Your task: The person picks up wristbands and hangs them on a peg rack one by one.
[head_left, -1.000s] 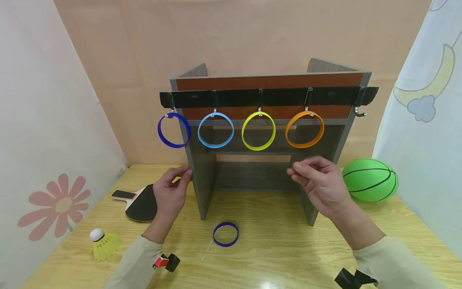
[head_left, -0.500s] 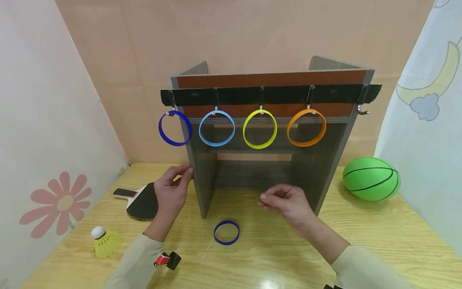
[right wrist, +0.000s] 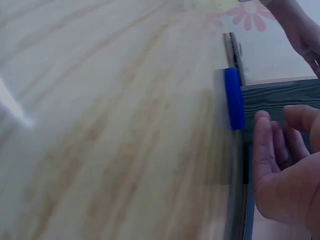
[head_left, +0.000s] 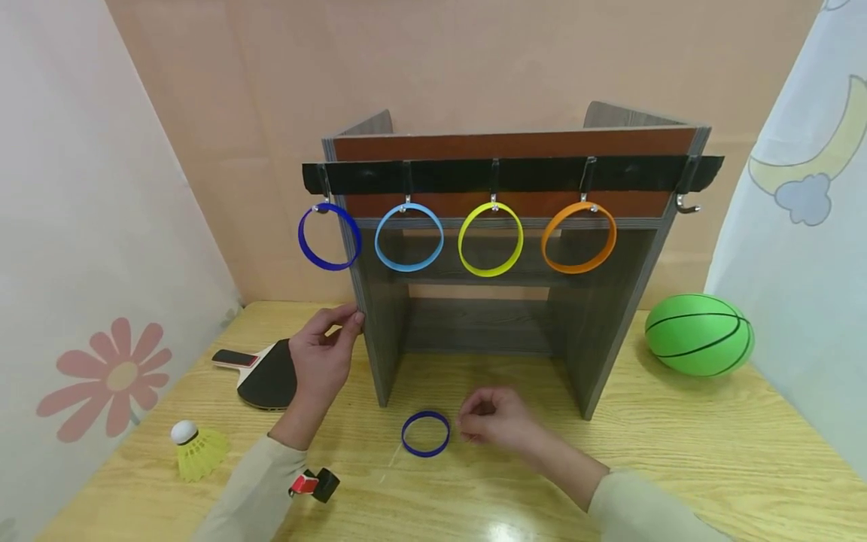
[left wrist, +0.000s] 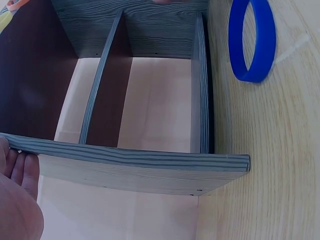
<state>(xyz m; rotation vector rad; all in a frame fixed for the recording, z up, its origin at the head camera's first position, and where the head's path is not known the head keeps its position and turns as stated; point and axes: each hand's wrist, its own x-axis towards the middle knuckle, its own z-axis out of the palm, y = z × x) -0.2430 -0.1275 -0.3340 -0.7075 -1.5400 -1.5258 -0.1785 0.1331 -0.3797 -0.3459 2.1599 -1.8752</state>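
Note:
My left hand (head_left: pixel 321 361) pinches the front edge of the left side panel of a grey wooden shelf (head_left: pixel 375 324). A dark blue silicone wristband (head_left: pixel 425 454) lies on the wooden table in front of the shelf. Just to its right is my right hand (head_left: pixel 501 421), fingers bent and thumb apart from them, holding nothing. In the right wrist view the blue band (right wrist: pixel 233 99) is beside my fingertips. Hooks on a black strip (head_left: pixel 447 177) across the shelf carry a dark blue band (head_left: pixel 328 266), a light blue band (head_left: pixel 409 269), a yellow band (head_left: pixel 489 273) and an orange band (head_left: pixel 577 269).
At the strip's right end sticks out a metal hook (head_left: pixel 687 207). A table tennis bat (head_left: pixel 267 380) and a yellow shuttlecock (head_left: pixel 201 455) lie at the left. On the right sits a green ball (head_left: pixel 698 335). Fabric walls stand behind and at both sides.
My right hand has come down and left from in front of the shelf's right side to beside the blue wristband on the table. The left hand has kept its hold on the panel.

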